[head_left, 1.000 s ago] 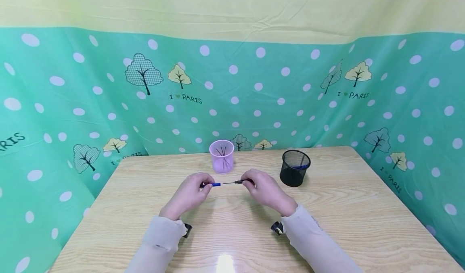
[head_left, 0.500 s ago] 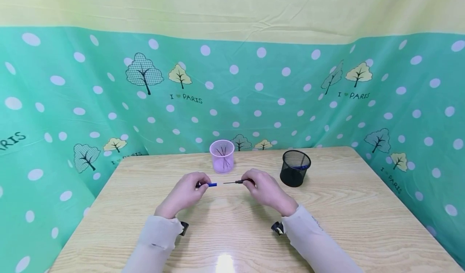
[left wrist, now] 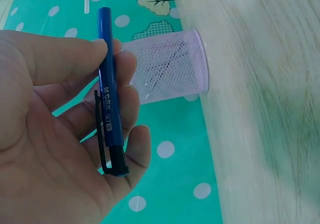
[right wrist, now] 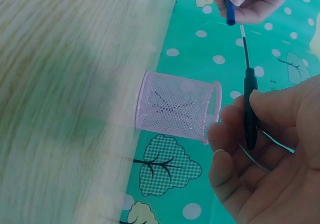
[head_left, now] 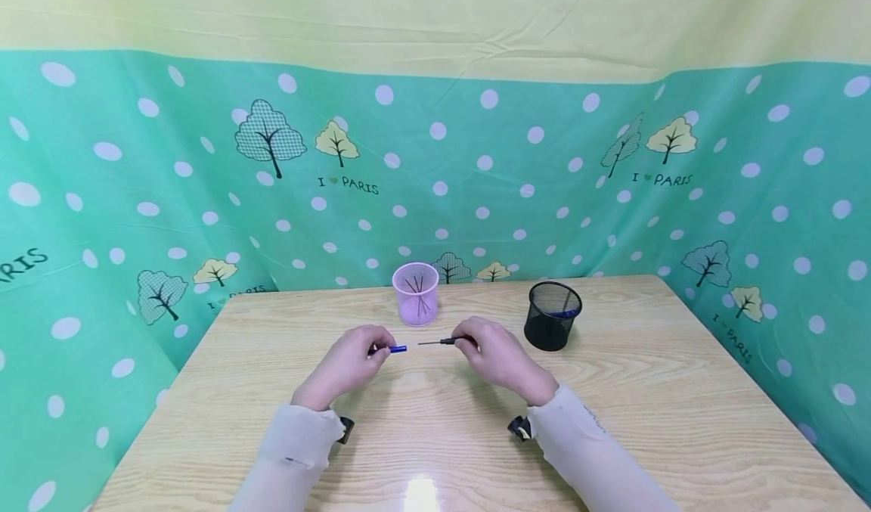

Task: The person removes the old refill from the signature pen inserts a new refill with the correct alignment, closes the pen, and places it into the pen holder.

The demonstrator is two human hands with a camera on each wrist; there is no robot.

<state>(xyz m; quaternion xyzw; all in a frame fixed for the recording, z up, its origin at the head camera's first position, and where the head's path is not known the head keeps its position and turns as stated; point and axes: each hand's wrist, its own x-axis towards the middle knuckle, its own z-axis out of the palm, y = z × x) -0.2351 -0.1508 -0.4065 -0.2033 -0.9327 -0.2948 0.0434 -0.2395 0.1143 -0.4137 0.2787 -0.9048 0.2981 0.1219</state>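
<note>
In my left hand [head_left: 348,361], thumb and fingers pinch the blue barrel [left wrist: 107,79] of a pen; it has a black clip and a black end. Its open end points right, toward my right hand [head_left: 498,355]. There I pinch the pen's black front grip [right wrist: 250,109] between thumb and fingers. From that grip a thin dark refill [right wrist: 245,52] with a pale end sticks out toward the barrel. A small gap separates the refill's end from the barrel. Both hands are above the wooden table, in front of the purple mesh cup [head_left: 416,314].
Several thin dark sticks, perhaps refills, lean inside the purple cup. To the right of my right hand stands a black mesh cup [head_left: 546,333] holding something blue. A green and yellow patterned curtain [head_left: 435,156] hangs behind the wooden table [head_left: 422,436].
My left hand has shifted slightly left with the blue barrel, widening the gap to the refill. Over the last half second the barrel's open end tips down a little. My right hand stays put.
</note>
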